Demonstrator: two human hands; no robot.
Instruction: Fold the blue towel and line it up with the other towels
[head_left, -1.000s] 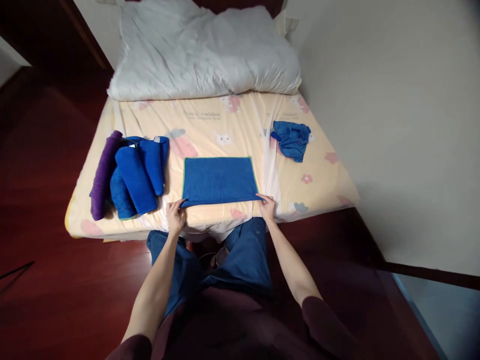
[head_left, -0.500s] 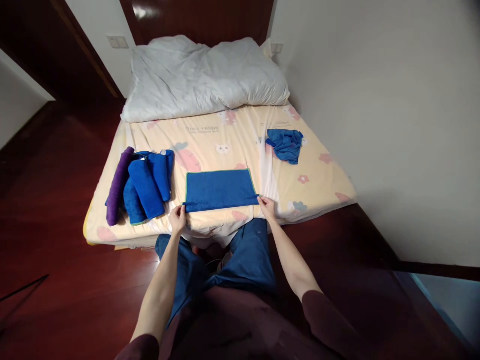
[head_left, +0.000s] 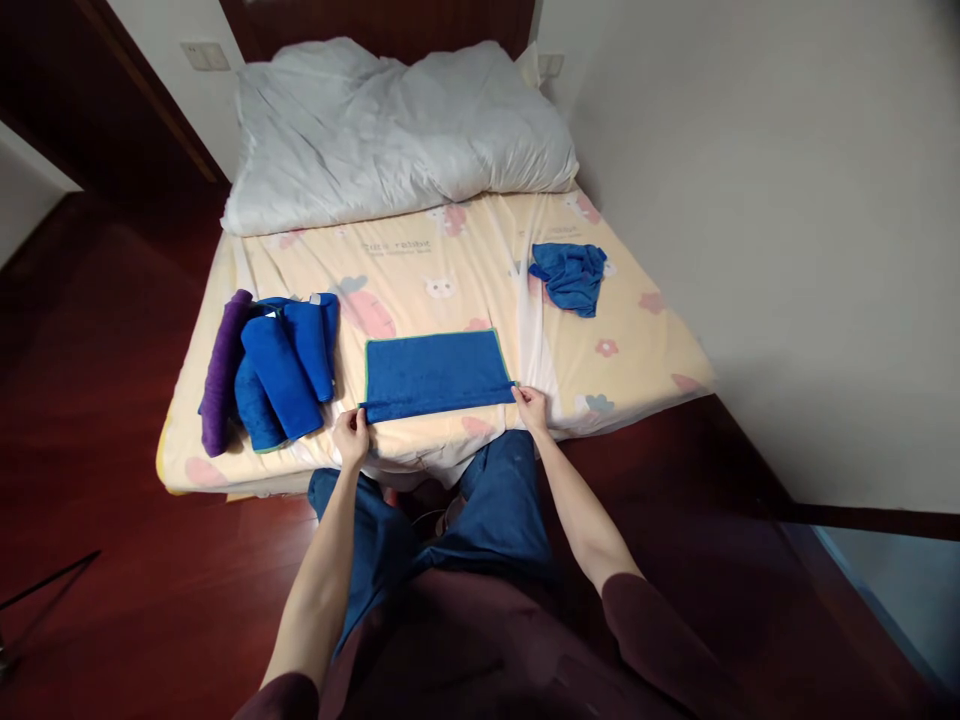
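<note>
Head view: we look down on a bed that fills the middle of the frame, our knees in blue trousers at its near edge.
Flat blue towel: we see it spread on the patterned sheet in the centre of the frame, green-edged, its near edge rolled up into a thin ridge.
Left hand: we pinch the near left end of that rolled edge, fingers closed on the cloth, just left of centre and low on the bed.
Right hand: we pinch the near right end of the same edge, fingers closed on it, just right of centre.
Rolled blue towels: we see a cluster of finished rolls lying to the left of the flat towel, near it but apart, leaning on one another.
Purple roll: it lies at the left side of that cluster, touching the blue rolls, close to the left edge of the bed.
Crumpled blue cloth: it sits loose on the sheet in the upper right part of the bed, well apart from our hands.
White duvet: it lies bunched across the head of the bed, at the top of the frame.
Floor: dark red wood shows at lower left and right.
</note>
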